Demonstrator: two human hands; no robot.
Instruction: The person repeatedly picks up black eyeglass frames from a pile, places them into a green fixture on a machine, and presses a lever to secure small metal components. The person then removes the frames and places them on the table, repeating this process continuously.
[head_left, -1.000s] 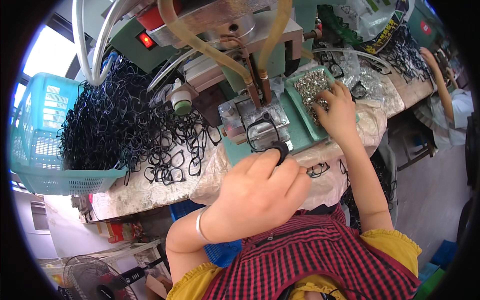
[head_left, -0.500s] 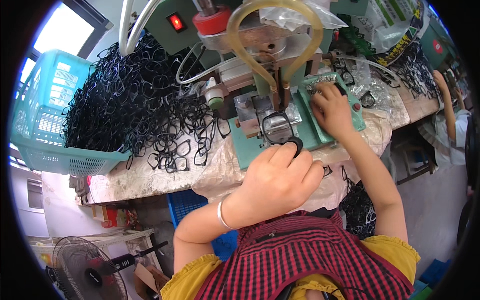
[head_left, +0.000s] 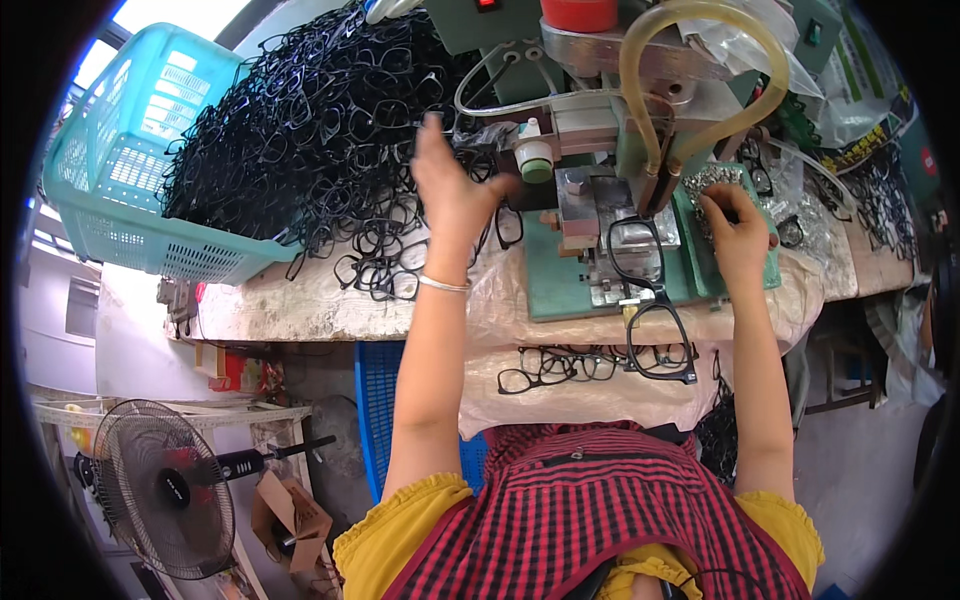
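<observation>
My left hand is raised at the near right side of a large heap of black eyeglass frames. Its fingers are stretched out, thumb apart, and it holds nothing. One black eyeglass frame rests on the green-based bench machine, one rim on the metal fixture and the other hanging over the near edge. My right hand is at a green tray of small metal parts. Its fingers are curled with the tips together; whatever is between them is too small to make out.
A teal plastic basket stands at the left beside the heap. Several more frames lie along the pale sheet in front of me. A small green-and-white bottle and a yellowish looped hose are at the machine. A fan stands lower left.
My left hand has let go of the eyeglass frame at the machine and moved away, left toward the heap. My right hand stays at the parts tray. The whole view has shifted.
</observation>
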